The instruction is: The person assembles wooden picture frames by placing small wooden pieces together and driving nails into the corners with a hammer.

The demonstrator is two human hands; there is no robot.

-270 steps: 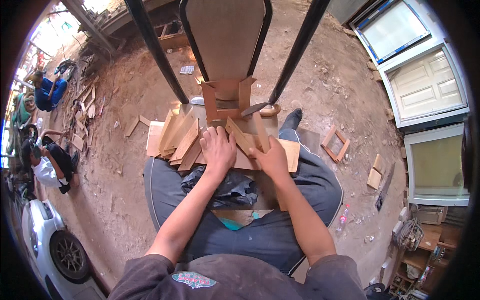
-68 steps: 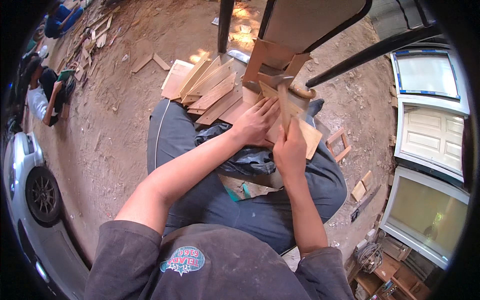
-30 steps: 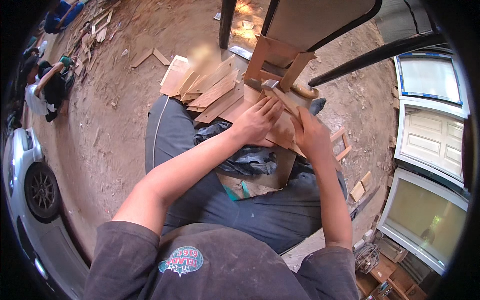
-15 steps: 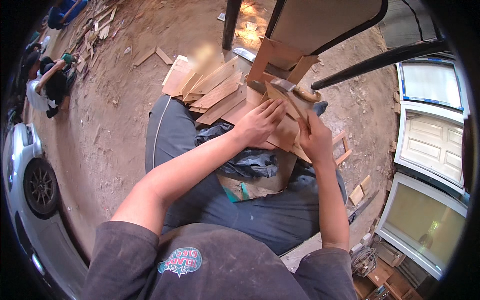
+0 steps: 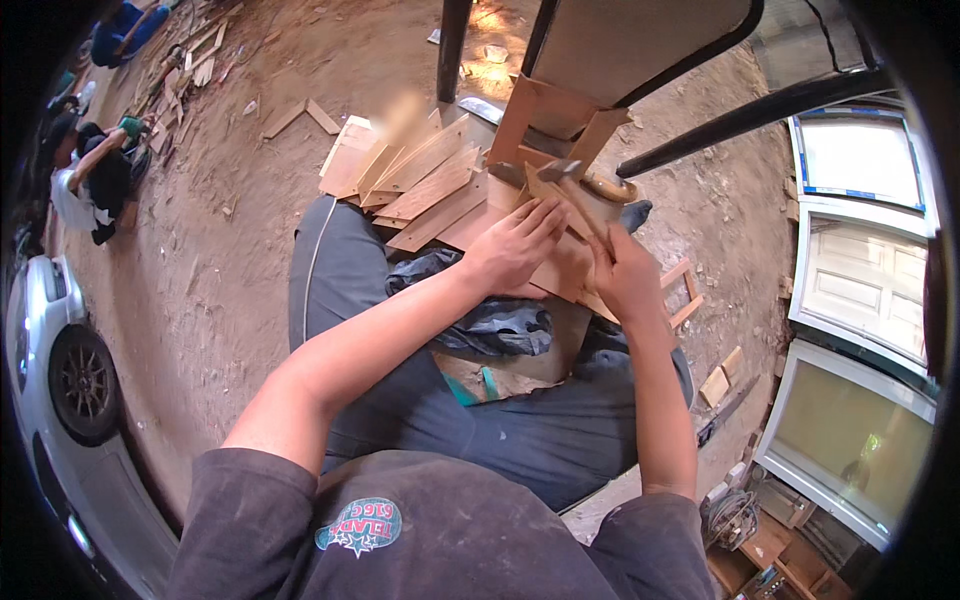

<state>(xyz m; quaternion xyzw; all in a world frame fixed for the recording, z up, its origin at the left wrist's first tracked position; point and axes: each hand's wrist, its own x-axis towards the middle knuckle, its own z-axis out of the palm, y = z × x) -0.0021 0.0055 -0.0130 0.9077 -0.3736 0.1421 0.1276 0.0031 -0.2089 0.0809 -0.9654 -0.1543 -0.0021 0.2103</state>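
Note:
My right hand grips the wooden handle of a hammer. Its metal head is over a pointed wooden piece, just beyond my left fingers. My left hand has its fingers together on that piece and seems to hold it down; the fingertips' undersides are hidden. Under both hands lies a flat brown board across my lap. Just left of it are several stacked angle-cut wooden slats, some with small holes. Beyond my hands stands an open wooden frame or box.
A dark crumpled cloth or plastic lies between my legs. Black metal legs of a chair-like frame stand ahead. White-framed panels line the right. A grey car is at left, with a seated person beyond it.
The hammer head has shifted slightly left and turned, and my right hand moved a little with it. My left hand stays in nearly the same place.

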